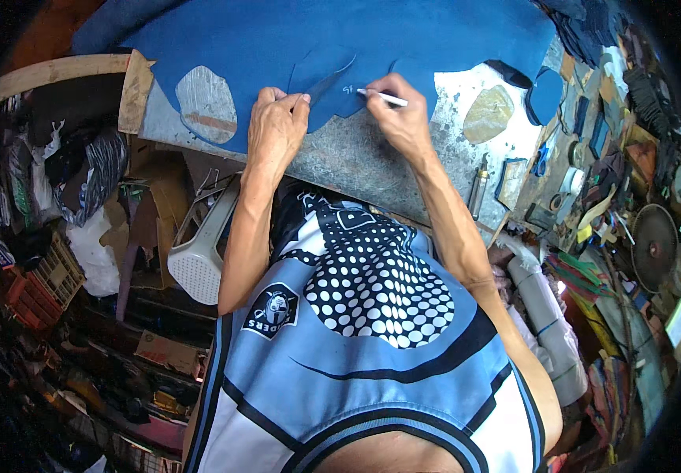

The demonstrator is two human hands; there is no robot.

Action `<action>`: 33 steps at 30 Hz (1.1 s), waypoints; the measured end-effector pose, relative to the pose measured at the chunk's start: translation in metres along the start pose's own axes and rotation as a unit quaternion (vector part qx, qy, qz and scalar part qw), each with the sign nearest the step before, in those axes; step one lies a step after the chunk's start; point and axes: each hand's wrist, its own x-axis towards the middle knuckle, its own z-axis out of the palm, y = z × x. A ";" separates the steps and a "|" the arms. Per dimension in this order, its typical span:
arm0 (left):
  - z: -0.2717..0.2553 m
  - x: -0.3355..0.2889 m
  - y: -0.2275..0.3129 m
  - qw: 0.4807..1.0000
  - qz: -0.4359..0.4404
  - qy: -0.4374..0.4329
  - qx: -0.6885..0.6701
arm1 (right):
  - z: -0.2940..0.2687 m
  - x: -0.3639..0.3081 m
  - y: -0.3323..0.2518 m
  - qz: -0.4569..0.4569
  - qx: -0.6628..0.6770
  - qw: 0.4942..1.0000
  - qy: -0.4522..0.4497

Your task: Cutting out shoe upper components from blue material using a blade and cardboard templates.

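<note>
A large blue sheet (435,39), fabric or leather by its look, covers the far part of the worktable. My left hand (276,122) is closed, thumb and fingers pinching a lifted, cut flap of the sheet. The flap's edge curls up and shows a darker side. My right hand (402,114) grips a white pen (393,99), its tip down at the sheet. Small white handwritten marks (347,90) lie just left of the tip. An oval hole in the sheet, left of my left hand, bares the grey tabletop (206,98).
A rounded tan template-like piece (489,114) lies on the table at right, near a dark blue oval piece (545,96). Farther right are blue scissors (541,160), tape rolls (572,180) and a slim tool (478,188). A white plastic stool (196,264) stands below left; a fan (655,248) stands right.
</note>
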 end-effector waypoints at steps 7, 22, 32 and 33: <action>0.014 -0.007 0.017 0.994 0.063 -0.006 0.085 | -0.063 -0.022 0.020 0.058 0.155 0.967 0.194; 0.101 0.011 0.086 0.957 0.252 -0.053 0.136 | -0.058 -0.018 0.052 0.025 0.021 0.988 0.152; 0.089 0.010 0.086 0.966 0.219 -0.044 0.133 | -0.063 -0.022 0.046 0.118 0.197 0.961 0.155; 0.085 0.011 0.086 0.967 0.216 -0.054 0.124 | -0.064 -0.022 0.044 0.123 0.202 0.959 0.158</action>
